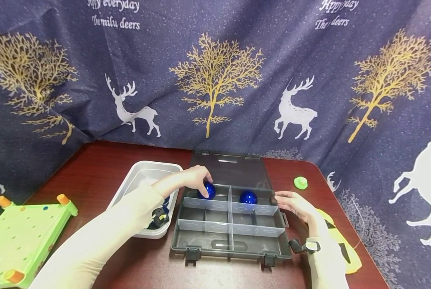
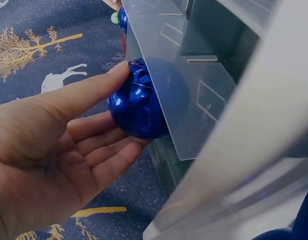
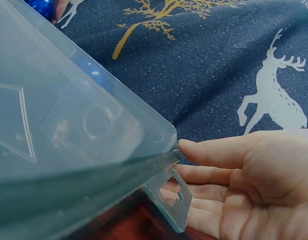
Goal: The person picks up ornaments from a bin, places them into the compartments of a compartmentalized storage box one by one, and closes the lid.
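A grey transparent compartment box (image 1: 204,241) lies on the table with its lid (image 1: 233,172) laid back. My left hand (image 1: 198,178) holds a shiny blue ball (image 1: 207,191) at the back left compartment, thumb on one side and fingers on the other, as the left wrist view shows (image 2: 136,107). A second blue ball (image 1: 248,197) sits in the back right compartment. At the box's right edge, my right hand (image 1: 295,204) touches the rim near the back corner with fairly straight fingers. In the right wrist view its thumb meets the rim beside a hanging tab (image 3: 176,200).
Left of the box, a white bin (image 1: 134,176) contains dark blue and black items, partly hidden by my left arm. A green pegged board (image 1: 24,228) stands at far left. On the right are a green toy duck (image 1: 300,183) and a yellow-black object (image 1: 350,257).
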`<move>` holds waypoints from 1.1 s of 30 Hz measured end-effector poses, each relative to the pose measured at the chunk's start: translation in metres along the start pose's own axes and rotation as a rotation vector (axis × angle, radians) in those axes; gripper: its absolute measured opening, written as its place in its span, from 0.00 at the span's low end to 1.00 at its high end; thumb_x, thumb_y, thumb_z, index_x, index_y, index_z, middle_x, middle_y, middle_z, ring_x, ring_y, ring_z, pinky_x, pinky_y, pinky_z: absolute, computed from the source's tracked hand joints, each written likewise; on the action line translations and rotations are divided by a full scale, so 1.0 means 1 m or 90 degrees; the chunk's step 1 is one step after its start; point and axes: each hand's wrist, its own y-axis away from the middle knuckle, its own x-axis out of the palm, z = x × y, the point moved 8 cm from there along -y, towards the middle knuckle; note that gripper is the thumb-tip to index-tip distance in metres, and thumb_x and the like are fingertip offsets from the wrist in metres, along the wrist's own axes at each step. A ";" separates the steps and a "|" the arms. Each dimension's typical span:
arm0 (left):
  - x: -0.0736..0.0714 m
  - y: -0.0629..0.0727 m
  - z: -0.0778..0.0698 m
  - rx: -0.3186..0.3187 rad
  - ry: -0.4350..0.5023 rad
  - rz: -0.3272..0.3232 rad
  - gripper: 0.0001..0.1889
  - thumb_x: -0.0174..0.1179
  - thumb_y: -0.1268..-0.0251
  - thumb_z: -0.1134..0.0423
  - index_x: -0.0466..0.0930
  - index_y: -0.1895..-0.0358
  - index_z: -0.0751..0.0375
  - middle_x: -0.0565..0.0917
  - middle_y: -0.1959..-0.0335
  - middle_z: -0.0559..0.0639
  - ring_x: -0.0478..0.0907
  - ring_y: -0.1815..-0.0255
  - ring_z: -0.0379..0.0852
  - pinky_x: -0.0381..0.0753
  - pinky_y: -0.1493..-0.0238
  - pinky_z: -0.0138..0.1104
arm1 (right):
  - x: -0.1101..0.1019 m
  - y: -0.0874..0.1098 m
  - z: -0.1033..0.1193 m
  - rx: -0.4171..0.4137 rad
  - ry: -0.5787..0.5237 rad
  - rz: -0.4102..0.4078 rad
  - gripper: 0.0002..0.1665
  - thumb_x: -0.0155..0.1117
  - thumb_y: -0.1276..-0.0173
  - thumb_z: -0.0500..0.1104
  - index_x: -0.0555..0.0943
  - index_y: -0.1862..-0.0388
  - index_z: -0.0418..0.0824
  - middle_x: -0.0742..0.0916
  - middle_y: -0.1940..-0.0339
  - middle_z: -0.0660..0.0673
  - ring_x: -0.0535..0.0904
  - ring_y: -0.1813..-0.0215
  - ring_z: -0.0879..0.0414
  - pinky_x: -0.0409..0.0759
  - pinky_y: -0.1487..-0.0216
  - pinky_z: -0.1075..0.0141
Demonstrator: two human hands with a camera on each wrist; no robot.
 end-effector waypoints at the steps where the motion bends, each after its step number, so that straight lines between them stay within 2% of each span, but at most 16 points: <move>1: 0.000 -0.001 0.000 -0.002 -0.002 0.001 0.26 0.77 0.54 0.59 0.84 0.49 0.64 0.87 0.50 0.57 0.82 0.45 0.52 0.79 0.40 0.42 | 0.000 0.000 0.000 0.001 0.000 -0.001 0.33 0.51 0.26 0.37 0.57 0.34 0.12 0.80 0.40 0.35 0.81 0.52 0.70 0.80 0.46 0.74; 3: 0.000 -0.002 -0.001 -0.005 -0.007 0.006 0.26 0.77 0.54 0.59 0.84 0.49 0.64 0.87 0.50 0.57 0.82 0.45 0.52 0.78 0.40 0.41 | 0.000 0.000 0.000 0.006 0.000 -0.004 0.33 0.52 0.26 0.37 0.57 0.34 0.13 0.80 0.40 0.36 0.81 0.52 0.70 0.79 0.46 0.74; 10: 0.001 -0.004 -0.003 -0.003 -0.010 0.018 0.26 0.77 0.53 0.59 0.84 0.48 0.64 0.86 0.49 0.56 0.82 0.44 0.51 0.78 0.39 0.40 | 0.000 -0.001 0.000 0.005 0.007 -0.006 0.33 0.53 0.26 0.38 0.58 0.34 0.13 0.78 0.38 0.30 0.81 0.52 0.70 0.80 0.45 0.73; 18: 0.000 -0.003 -0.005 0.004 -0.011 0.022 0.27 0.77 0.53 0.60 0.83 0.47 0.65 0.86 0.49 0.57 0.82 0.44 0.51 0.77 0.39 0.39 | 0.000 -0.001 0.000 -0.016 -0.019 0.010 0.32 0.51 0.25 0.36 0.57 0.35 0.11 0.84 0.50 0.50 0.81 0.52 0.71 0.80 0.49 0.76; 20: 0.000 -0.003 -0.006 0.007 -0.014 0.024 0.27 0.77 0.53 0.61 0.83 0.47 0.65 0.86 0.48 0.57 0.82 0.44 0.51 0.77 0.39 0.39 | 0.000 -0.001 -0.001 -0.013 -0.018 0.010 0.32 0.51 0.25 0.36 0.57 0.35 0.12 0.84 0.49 0.48 0.81 0.52 0.71 0.80 0.48 0.75; 26: 0.000 -0.002 -0.006 0.013 -0.001 0.023 0.26 0.76 0.51 0.60 0.83 0.47 0.66 0.86 0.49 0.58 0.82 0.44 0.51 0.78 0.40 0.39 | 0.000 0.000 -0.002 0.006 0.013 -0.001 0.34 0.52 0.25 0.39 0.58 0.33 0.14 0.75 0.36 0.26 0.80 0.50 0.69 0.79 0.44 0.72; 28: 0.000 -0.001 -0.007 0.016 0.005 0.021 0.26 0.76 0.51 0.61 0.83 0.47 0.66 0.86 0.49 0.58 0.82 0.44 0.51 0.78 0.40 0.39 | 0.001 0.001 -0.001 0.006 0.020 0.001 0.34 0.53 0.25 0.40 0.58 0.33 0.15 0.73 0.34 0.23 0.80 0.49 0.68 0.79 0.43 0.71; 33: -0.002 0.000 -0.008 0.023 0.013 0.016 0.26 0.76 0.52 0.63 0.83 0.48 0.67 0.86 0.50 0.58 0.83 0.46 0.50 0.79 0.41 0.37 | 0.001 0.002 0.002 0.004 0.016 0.001 0.34 0.52 0.25 0.39 0.57 0.33 0.14 0.74 0.35 0.25 0.80 0.50 0.70 0.79 0.44 0.73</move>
